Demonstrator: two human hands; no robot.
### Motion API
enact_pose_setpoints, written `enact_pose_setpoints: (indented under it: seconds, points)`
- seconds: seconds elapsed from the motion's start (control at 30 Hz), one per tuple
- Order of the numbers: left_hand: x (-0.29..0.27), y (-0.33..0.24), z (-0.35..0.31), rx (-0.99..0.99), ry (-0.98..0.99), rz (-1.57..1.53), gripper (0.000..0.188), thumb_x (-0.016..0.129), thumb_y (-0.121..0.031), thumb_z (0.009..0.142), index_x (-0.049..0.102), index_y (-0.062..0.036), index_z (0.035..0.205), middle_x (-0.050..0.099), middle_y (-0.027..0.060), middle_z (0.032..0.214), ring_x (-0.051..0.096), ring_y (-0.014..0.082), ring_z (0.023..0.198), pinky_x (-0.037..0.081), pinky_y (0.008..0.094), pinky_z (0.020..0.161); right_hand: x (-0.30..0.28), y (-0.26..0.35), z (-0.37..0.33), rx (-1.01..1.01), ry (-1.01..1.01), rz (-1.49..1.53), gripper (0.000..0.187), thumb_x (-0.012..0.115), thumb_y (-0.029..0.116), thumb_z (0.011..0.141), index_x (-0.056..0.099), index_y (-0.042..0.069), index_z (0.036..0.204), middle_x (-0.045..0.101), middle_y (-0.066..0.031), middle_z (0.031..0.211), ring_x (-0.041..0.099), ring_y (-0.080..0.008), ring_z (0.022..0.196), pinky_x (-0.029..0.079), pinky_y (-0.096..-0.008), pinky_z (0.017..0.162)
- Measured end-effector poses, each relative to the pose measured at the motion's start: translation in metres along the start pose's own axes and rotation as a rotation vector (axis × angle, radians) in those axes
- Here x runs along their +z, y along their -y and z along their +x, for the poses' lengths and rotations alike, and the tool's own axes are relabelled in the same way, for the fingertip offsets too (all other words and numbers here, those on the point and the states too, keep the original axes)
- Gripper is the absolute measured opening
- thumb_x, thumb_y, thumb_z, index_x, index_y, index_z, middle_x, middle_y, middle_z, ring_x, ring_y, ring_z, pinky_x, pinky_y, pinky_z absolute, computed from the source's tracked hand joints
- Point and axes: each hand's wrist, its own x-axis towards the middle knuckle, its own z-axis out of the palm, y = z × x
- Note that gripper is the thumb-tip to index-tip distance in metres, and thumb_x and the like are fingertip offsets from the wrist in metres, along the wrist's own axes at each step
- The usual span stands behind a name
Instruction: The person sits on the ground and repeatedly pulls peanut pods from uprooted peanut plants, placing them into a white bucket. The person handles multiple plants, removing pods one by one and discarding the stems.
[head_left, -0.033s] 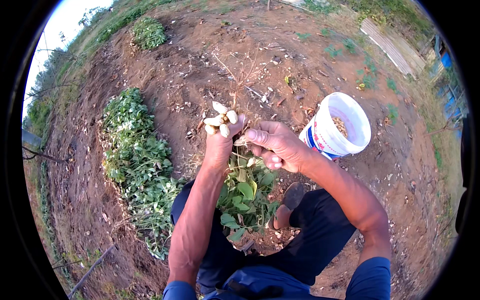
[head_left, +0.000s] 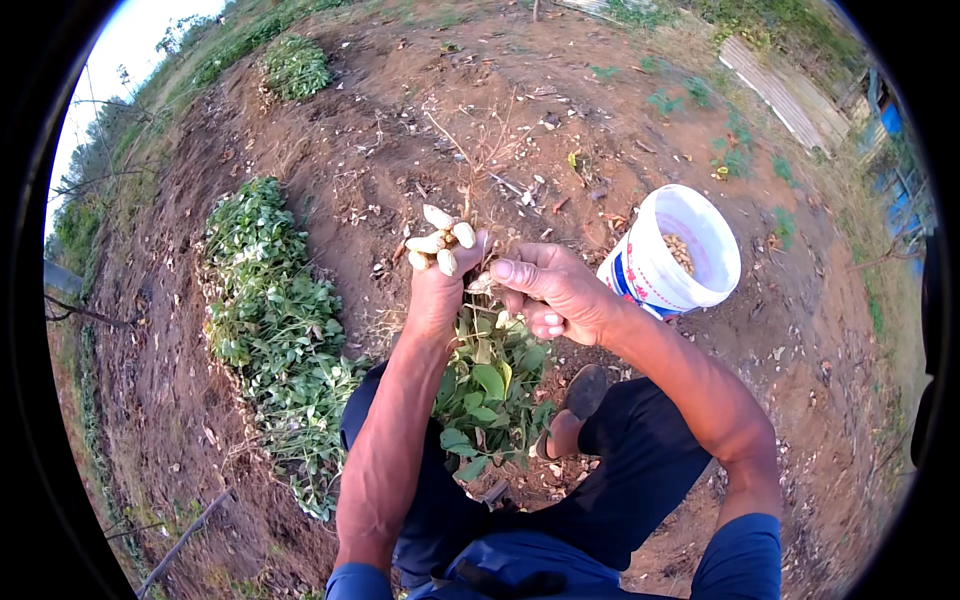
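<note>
My left hand point(head_left: 440, 290) is closed round the stems of an uprooted peanut plant. Several pale peanuts point(head_left: 428, 243) are bunched at that hand, and the thin bare roots stick up above it. Below hang the plant's green leaves point(head_left: 488, 385), between my legs. Close against the left hand, my right hand point(head_left: 555, 290) pinches a peanut point(head_left: 484, 284) between thumb and fingers, among the root strands. The palm side of my left hand is mostly hidden.
A white bucket point(head_left: 648, 240) with blue and red print tilts at the right, peanuts point(head_left: 678, 250) inside it. Leafy plants lie in a long heap point(head_left: 275, 330) at the left, with a smaller heap point(head_left: 297, 67) farther off. Corrugated sheeting point(head_left: 775, 92) lies at the far right.
</note>
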Motion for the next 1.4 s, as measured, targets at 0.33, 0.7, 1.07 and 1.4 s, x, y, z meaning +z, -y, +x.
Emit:
enact_pose_setpoints:
  seconds: [0.33,0.7,1.07,1.4]
  points:
    - [0.009,-0.015,-0.023,-0.166,0.353,-0.516,0.029,0.074,-0.022,0.092,0.066,-0.0034,0.112,0.07,0.0059,0.088,0.067,0.0174,0.071,0.054,0.0297,0.058,-0.021,-0.004,-0.01,-0.09,0.378,0.324,0.012,0.06,0.013,0.094,0.06,0.002,0.098,0.064,-0.0067,0.076,0.037,-0.0043,0.039,0.036,-0.0249,0.041]
    - [0.021,-0.016,-0.021,-0.123,0.073,-0.142,0.026,0.077,-0.023,0.092,0.067,-0.0091,0.112,0.067,-0.0009,0.098,0.063,0.0104,0.085,0.053,0.0299,0.073,-0.205,0.043,-0.026,-0.547,-0.717,0.117,0.009,0.059,0.013,0.098,0.059,0.006,0.103,0.062,-0.0048,0.085,0.047,-0.0076,0.054,0.04,-0.0258,0.046]
    - [0.023,-0.014,-0.01,0.03,-0.033,-0.004,0.016,0.077,-0.02,0.092,0.067,-0.0096,0.099,0.064,-0.0036,0.089,0.059,0.0082,0.078,0.049,0.0278,0.071,-0.187,0.023,-0.025,-0.262,-0.701,-0.62,0.039,0.065,0.041,0.101,0.063,0.003,0.107,0.067,-0.0077,0.092,0.066,-0.0118,0.07,0.053,-0.0267,0.061]
    - [0.029,-0.001,-0.008,0.045,0.046,0.048,0.01,0.072,-0.013,0.093,0.069,-0.005,0.1,0.067,-0.0008,0.086,0.062,0.009,0.075,0.05,0.0277,0.065,-0.015,0.016,-0.003,-0.232,-0.1,-0.62,0.057,0.075,0.055,0.09,0.066,-0.002,0.097,0.064,-0.0043,0.077,0.064,-0.0105,0.058,0.051,-0.0265,0.051]
